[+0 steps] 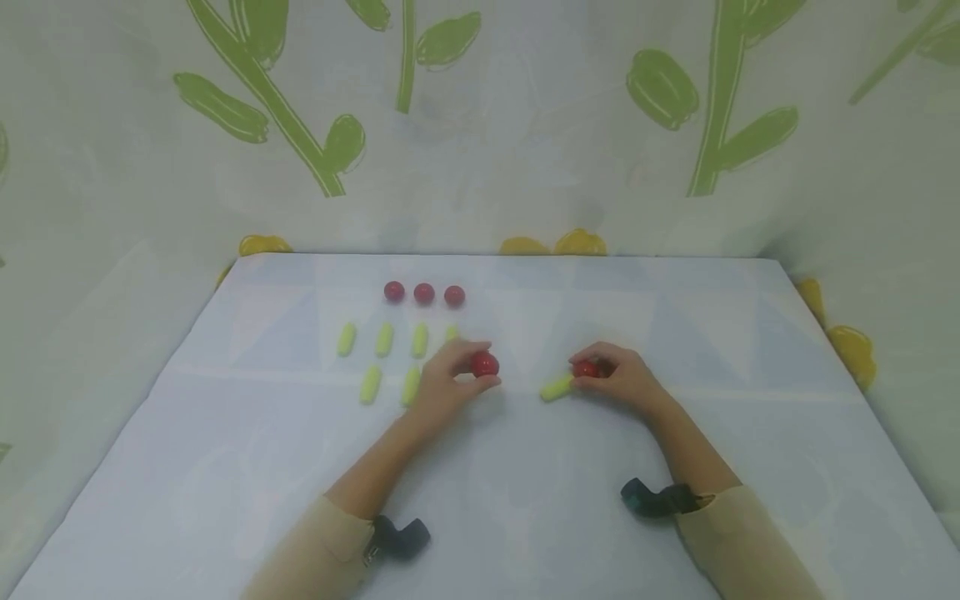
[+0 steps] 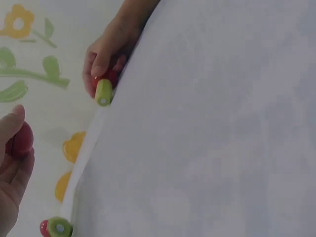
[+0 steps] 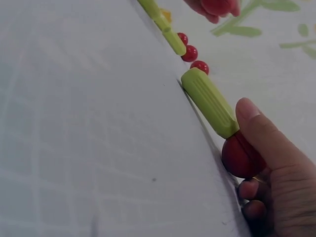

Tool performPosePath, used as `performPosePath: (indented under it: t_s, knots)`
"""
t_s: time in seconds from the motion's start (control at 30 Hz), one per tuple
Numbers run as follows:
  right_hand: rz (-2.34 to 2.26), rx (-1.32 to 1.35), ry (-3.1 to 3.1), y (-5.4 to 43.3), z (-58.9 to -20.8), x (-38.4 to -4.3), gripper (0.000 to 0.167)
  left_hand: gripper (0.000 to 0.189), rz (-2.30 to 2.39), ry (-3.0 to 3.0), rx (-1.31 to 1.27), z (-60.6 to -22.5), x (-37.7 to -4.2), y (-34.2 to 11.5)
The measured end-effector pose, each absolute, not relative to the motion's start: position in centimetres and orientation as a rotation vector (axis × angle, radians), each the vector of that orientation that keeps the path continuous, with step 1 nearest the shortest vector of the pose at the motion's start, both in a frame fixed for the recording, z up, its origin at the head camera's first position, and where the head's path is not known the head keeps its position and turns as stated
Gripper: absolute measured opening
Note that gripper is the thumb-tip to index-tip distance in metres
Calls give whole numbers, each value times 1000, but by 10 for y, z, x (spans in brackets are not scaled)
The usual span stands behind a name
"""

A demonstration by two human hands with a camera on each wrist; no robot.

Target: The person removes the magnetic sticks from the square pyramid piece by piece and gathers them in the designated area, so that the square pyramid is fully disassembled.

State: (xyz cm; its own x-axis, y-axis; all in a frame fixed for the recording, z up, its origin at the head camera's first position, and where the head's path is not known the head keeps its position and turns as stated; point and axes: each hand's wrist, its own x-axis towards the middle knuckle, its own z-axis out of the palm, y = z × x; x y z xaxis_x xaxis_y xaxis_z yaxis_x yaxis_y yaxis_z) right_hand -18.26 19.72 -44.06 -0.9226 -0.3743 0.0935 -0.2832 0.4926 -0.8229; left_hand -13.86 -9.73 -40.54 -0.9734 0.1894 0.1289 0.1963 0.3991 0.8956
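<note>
My left hand (image 1: 444,385) pinches a glossy red ball (image 1: 485,364) between thumb and fingers, near the middle of the table. To its right, my right hand (image 1: 626,379) grips a second red ball (image 1: 586,369) low over the tabletop. A ribbed yellow-green stick (image 3: 210,102) meets that ball end-on in the right wrist view, and the thumb lies close to where they join. The head view shows the same stick (image 1: 557,387) pointing left from the fingers. In the left wrist view the left hand's ball (image 2: 22,139) appears partly covered by the fingers.
Three red balls (image 1: 423,293) form a row toward the back of the white table (image 1: 510,500). In front of them, several yellow-green sticks (image 1: 384,340) lie in two rows, some partly hidden by the left hand. A leaf-patterned wall (image 1: 525,167) stands behind the table.
</note>
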Motion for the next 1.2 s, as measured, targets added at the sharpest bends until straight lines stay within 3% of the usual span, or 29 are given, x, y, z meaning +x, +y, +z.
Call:
performPosePath:
  t_s: [0.63, 1.2]
  knots:
    - [-1404, -568, 2569, 199, -439, -184, 39, 47, -1323, -2759, -221, -394, -166, -206]
    - [-1414, -577, 2580, 199, -438, -183, 39, 55, -1349, -2857, 53, -383, -248, -267]
